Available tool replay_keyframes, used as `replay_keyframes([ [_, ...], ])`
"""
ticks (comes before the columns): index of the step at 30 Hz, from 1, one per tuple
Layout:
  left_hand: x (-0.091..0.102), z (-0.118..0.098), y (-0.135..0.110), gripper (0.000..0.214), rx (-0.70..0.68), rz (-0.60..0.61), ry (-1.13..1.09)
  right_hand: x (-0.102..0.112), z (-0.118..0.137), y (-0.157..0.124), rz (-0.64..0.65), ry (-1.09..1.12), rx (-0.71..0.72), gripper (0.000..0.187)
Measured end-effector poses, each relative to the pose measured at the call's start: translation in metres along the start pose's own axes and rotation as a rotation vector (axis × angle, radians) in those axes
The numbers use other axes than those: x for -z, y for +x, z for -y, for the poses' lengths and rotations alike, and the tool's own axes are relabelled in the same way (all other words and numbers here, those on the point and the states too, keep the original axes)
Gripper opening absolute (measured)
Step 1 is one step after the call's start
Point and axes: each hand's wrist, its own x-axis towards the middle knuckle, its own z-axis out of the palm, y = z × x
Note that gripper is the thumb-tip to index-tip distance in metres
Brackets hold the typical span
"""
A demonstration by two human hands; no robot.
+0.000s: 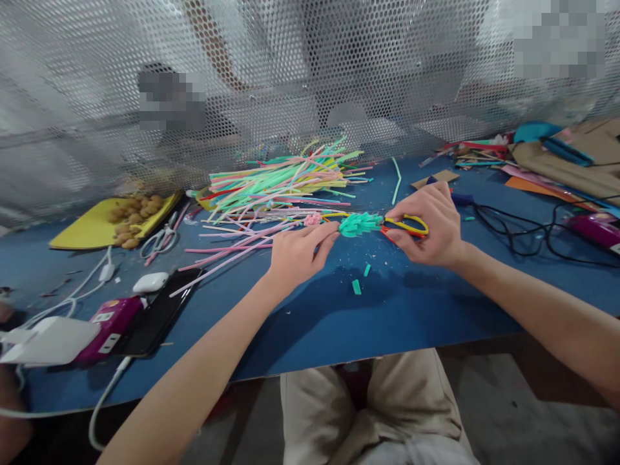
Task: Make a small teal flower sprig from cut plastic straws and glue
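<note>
My left hand pinches the left end of a fluffy teal bunch made of pipe cleaners, held a little above the blue table. In my right hand are scissors with yellow and red handles, my fingers closed round them. Their blades point left and meet the bunch's right end; whether the blades are apart is too small to tell. Below lie small teal cut pieces. A pink curled pipe-cleaner piece lies just behind my left hand.
A heap of coloured pipe cleaners lies behind my hands, against a perforated metal screen. At left are a phone, a white charger, cables and brown lumps on yellow sheets. A black cable and cardboard lie right.
</note>
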Motion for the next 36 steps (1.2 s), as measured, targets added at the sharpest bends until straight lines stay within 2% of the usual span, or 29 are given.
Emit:
replay_keyframes([
  [6, -0.001, 0.001, 0.000, 0.029, -0.015, 0.002, 0.001, 0.001, -0.002, 0.000, 0.017, 0.016, -0.029, 0.017],
  [9, -0.002, 0.002, 0.001, 0.029, 0.009, 0.000, -0.015, 0.000, -0.006, -0.003, 0.064, 0.093, -0.162, 0.016],
  [11, -0.002, 0.003, 0.001, 0.031, 0.049, 0.019, -0.026, -0.001, -0.012, -0.006, 0.176, 0.178, -0.320, 0.018],
  [13, -0.002, 0.005, 0.002, 0.034, 0.089, 0.038, -0.035, -0.004, -0.019, -0.010, 0.358, 0.230, -0.424, 0.020],
  [15, -0.002, 0.006, 0.002, 0.035, 0.096, 0.050, -0.041, -0.008, -0.025, -0.012, 0.545, 0.259, -0.388, 0.022],
  [18, -0.002, 0.006, 0.002, 0.034, 0.050, 0.044, -0.045, -0.013, -0.028, -0.014, 0.742, 0.386, -0.193, 0.020],
  [21, -0.002, 0.002, 0.002, 0.031, 0.062, 0.027, -0.089, -0.017, -0.024, -0.016, 0.894, 0.496, -0.051, 0.022],
  [24, -0.004, -0.002, 0.001, 0.031, 0.120, 0.050, -0.139, -0.022, -0.020, -0.018, 0.986, 0.497, -0.045, 0.021],
  [30, -0.009, -0.005, -0.001, 0.026, 0.051, 0.067, -0.147, -0.029, -0.013, -0.019, 1.008, 0.491, -0.078, 0.023],
  [36, -0.012, -0.010, -0.005, 0.031, -0.057, 0.122, -0.225, -0.031, -0.006, -0.018, 0.758, 0.537, -0.170, 0.013],
])
